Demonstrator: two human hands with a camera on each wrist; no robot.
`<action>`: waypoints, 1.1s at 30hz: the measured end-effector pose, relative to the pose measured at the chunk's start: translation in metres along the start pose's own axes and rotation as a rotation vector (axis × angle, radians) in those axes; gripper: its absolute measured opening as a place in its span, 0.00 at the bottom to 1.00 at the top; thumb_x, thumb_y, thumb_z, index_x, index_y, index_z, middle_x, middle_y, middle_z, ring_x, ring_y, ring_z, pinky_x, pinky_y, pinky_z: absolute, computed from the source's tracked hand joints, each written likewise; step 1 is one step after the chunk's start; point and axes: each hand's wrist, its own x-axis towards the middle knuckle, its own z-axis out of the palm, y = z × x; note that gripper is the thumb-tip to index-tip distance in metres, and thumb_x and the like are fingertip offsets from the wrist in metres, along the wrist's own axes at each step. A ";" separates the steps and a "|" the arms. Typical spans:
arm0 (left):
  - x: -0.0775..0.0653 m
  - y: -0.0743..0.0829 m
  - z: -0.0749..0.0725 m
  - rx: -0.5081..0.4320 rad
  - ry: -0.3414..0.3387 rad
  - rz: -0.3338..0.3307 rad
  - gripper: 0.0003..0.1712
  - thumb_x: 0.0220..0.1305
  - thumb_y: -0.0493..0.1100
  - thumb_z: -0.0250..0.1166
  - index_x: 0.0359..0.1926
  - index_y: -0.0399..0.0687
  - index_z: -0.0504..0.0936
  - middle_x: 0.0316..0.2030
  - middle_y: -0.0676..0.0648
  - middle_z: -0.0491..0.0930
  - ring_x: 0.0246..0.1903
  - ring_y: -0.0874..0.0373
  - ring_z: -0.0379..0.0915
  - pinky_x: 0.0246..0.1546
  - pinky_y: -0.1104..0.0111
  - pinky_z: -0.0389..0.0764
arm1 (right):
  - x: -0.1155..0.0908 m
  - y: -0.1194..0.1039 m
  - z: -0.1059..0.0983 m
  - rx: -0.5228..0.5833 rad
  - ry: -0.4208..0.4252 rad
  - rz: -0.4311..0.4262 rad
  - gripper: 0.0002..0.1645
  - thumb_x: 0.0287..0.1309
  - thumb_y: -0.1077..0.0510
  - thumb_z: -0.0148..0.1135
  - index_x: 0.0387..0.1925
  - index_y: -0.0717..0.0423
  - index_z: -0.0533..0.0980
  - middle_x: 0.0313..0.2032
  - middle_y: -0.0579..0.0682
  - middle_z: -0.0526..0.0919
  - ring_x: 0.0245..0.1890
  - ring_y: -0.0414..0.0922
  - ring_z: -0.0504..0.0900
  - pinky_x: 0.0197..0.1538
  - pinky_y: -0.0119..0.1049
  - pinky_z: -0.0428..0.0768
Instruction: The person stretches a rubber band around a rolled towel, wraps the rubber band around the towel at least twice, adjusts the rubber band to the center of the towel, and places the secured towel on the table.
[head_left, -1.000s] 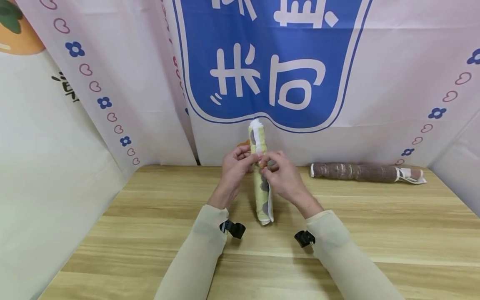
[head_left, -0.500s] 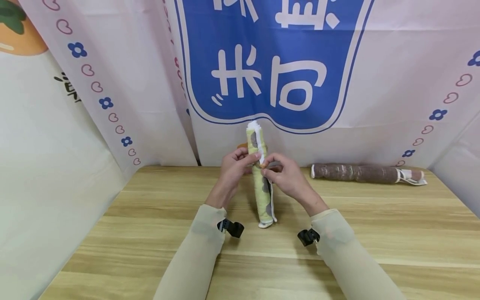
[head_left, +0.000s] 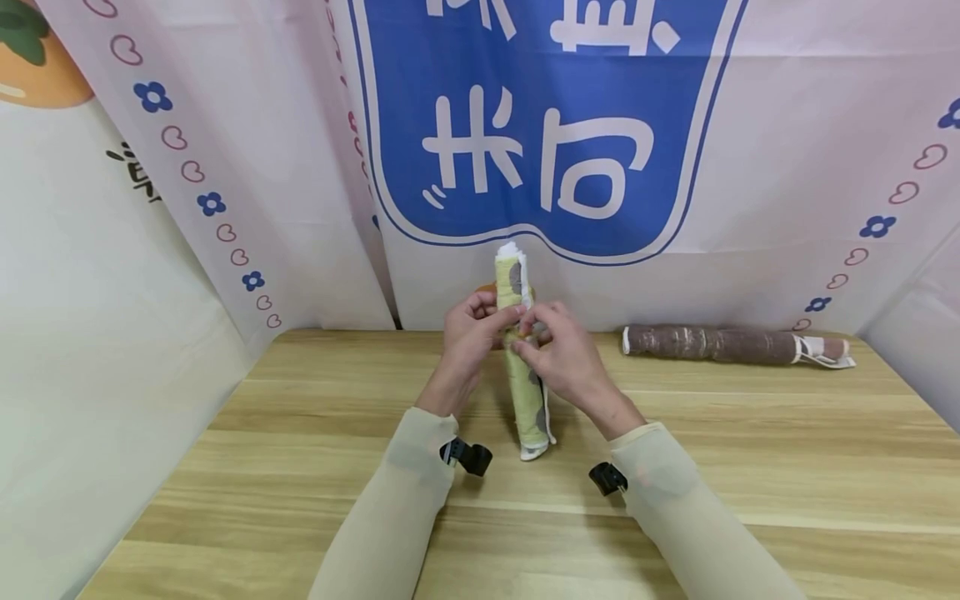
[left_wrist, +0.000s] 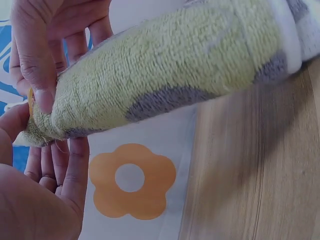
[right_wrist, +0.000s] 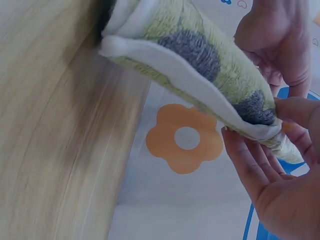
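A rolled towel (head_left: 527,400), yellow-green with grey patches and white edging, stands tilted at the middle of the table, its lower end at the tabletop. My left hand (head_left: 468,337) holds it around the middle from the left, thumb across the front. From the right, my right hand (head_left: 568,358) pinches the towel at the same height with thumb and fingers. In the left wrist view, a thin yellow band (left_wrist: 30,102) shows at the narrowed middle, between the fingers of both hands. A loose white-edged flap (right_wrist: 195,82) runs along the roll in the right wrist view.
A brown rolled towel (head_left: 708,344) with a white tag and loose cord lies along the back right of the wooden table (head_left: 315,467). Right behind the table hangs a printed cloth (head_left: 765,208) with a blue sign shape.
The roll has turned slightly, so its white edge now faces further right. My right fingers first drew a little away, then moved back in over the front of the towel's middle.
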 end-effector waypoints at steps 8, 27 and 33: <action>-0.001 0.000 0.000 -0.003 0.003 0.002 0.16 0.60 0.39 0.80 0.45 0.42 0.83 0.35 0.47 0.80 0.32 0.59 0.77 0.27 0.69 0.84 | 0.001 0.004 -0.004 0.047 -0.043 -0.059 0.10 0.64 0.73 0.69 0.38 0.59 0.78 0.46 0.59 0.76 0.45 0.59 0.86 0.44 0.48 0.88; 0.004 -0.001 -0.009 -0.026 -0.084 -0.024 0.18 0.62 0.36 0.78 0.51 0.43 0.82 0.40 0.46 0.85 0.36 0.57 0.81 0.35 0.67 0.85 | 0.004 0.012 -0.020 0.129 -0.131 0.107 0.13 0.67 0.60 0.74 0.42 0.60 0.76 0.49 0.59 0.80 0.47 0.56 0.86 0.47 0.47 0.87; 0.002 -0.002 -0.004 -0.015 -0.017 -0.008 0.18 0.59 0.35 0.80 0.47 0.44 0.83 0.38 0.46 0.84 0.34 0.58 0.79 0.28 0.70 0.83 | 0.002 0.006 -0.009 0.002 -0.083 0.028 0.16 0.63 0.64 0.76 0.39 0.59 0.73 0.45 0.59 0.74 0.43 0.56 0.85 0.42 0.43 0.88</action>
